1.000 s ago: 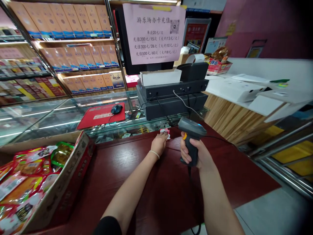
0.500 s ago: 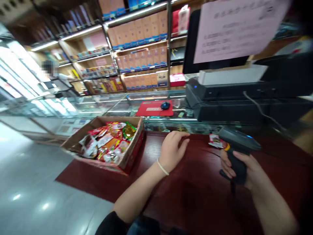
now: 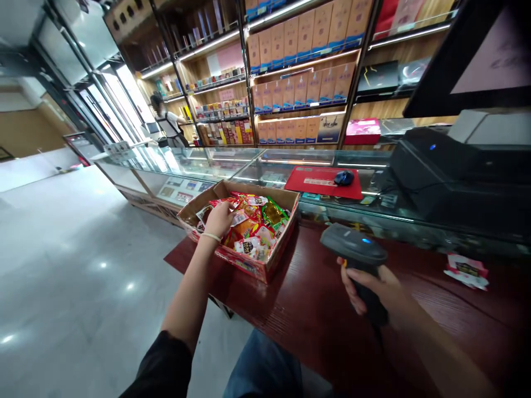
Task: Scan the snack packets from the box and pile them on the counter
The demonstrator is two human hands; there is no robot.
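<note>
My left hand [image 3: 219, 220], a pale band at its wrist, reaches into a cardboard box [image 3: 271, 269] heaped with colourful snack packets. Its fingers curl closed at a snack packet [image 3: 239, 218] with a white label; the fingertips are partly hidden. A dark handheld barcode scanner [image 3: 352, 244] with a blue light is gripped in my right hand [image 3: 379, 287], its head pointing left above the dark red tabletop [image 3: 286, 309]. Farther right, a single red and white packet [image 3: 468, 271] lies on the tabletop, apart from both hands.
Behind the tabletop runs a glass display counter [image 3: 244, 160] bearing a red mat [image 3: 311, 179], a computer mouse [image 3: 344, 177] and black checkout equipment [image 3: 452, 171]. Shelves of boxes [image 3: 305, 91] line the wall. A person [image 3: 168, 121] stands at the far left.
My left hand has moved left from over the tabletop into the box. My right hand still holds the scanner, now farther from the loose packet. The view has turned left.
</note>
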